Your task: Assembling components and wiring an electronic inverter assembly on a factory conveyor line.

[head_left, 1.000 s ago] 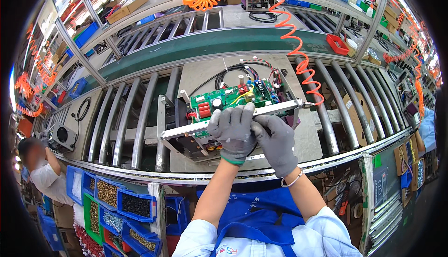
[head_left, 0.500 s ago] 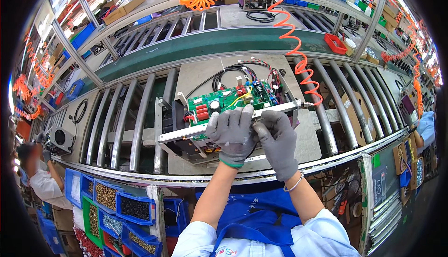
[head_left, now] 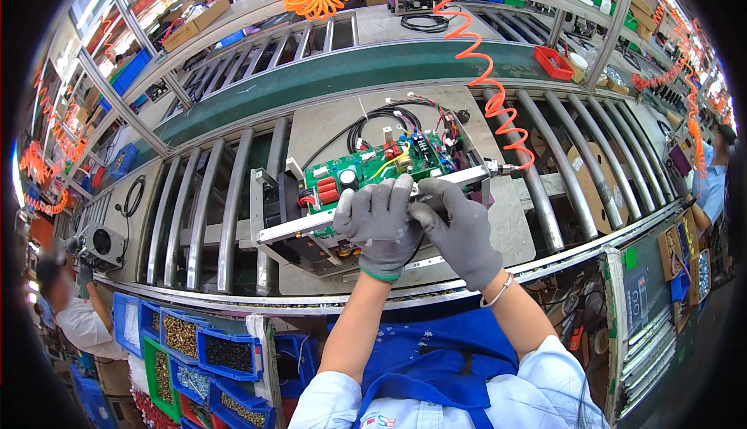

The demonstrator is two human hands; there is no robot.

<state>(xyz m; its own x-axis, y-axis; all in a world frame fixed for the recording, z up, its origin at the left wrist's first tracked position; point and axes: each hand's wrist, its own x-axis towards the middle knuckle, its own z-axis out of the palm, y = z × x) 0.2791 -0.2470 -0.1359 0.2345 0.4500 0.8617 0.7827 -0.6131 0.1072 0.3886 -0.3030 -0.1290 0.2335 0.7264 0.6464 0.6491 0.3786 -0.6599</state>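
My left hand [head_left: 379, 226] drapes over the aluminium rail [head_left: 297, 227], seemingly steadying it; my right hand [head_left: 457, 230] bunches thumb towards forefinger. What either pinches, I cannot tell. The circuit board [head_left: 373, 161], at eleven o'clock, faces up, presumably for access.

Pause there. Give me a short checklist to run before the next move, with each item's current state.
1. Left hand on the front rail: ok, gloved fingers lie over it.
2. Right hand at the rail, beside the left: ok.
3. Anything pinched in the right fingers: cannot tell, the gloves hide it.
4. Metal-framed chassis supported: ok, it sits on the grey board over the rollers.
5. Coiled orange hose apart from both hands: ok, it hangs to their right.
6. Black cable tucked away: not ok, it lies in loose loops behind the green circuit board.
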